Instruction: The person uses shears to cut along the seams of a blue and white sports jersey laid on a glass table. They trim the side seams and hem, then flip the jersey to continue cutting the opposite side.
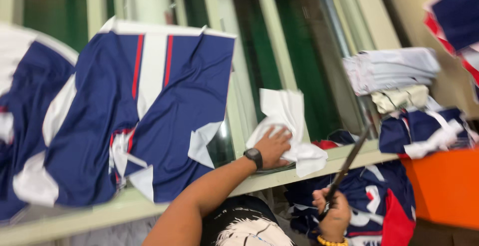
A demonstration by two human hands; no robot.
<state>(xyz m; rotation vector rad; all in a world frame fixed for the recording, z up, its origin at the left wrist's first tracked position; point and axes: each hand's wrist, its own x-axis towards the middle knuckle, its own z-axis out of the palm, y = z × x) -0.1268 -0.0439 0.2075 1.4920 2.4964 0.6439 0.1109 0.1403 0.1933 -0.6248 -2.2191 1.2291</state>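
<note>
Left hand (273,147), with a dark watch at the wrist, lies palm-down and spread flat on a piece of white cloth (289,126), pressing it against the pale green surface (149,203) at its near edge; the fingers are extended, not closed around anything. The cloth rises crumpled above the fingers and drapes over the edge to the right of the hand. Right hand (333,211), with a yellow bead bracelet at the wrist, sits lower, below the surface edge, closed around the handle end of long dark scissors (348,163), which angle up and to the right; motion blur prevents confirming whether the blades are parted. The cloth appears thin, light and limp: it will fold and slide readily, so it is best held flat under the palm or pinched at a free edge. Just left of the cloth, a navy, white and red garment panel (149,111) lies spread over the surface. At far right, well apart, a stack of folded pale fabric (394,71) rests above further navy pieces (424,128), with an orange bin (444,186) below.
</note>
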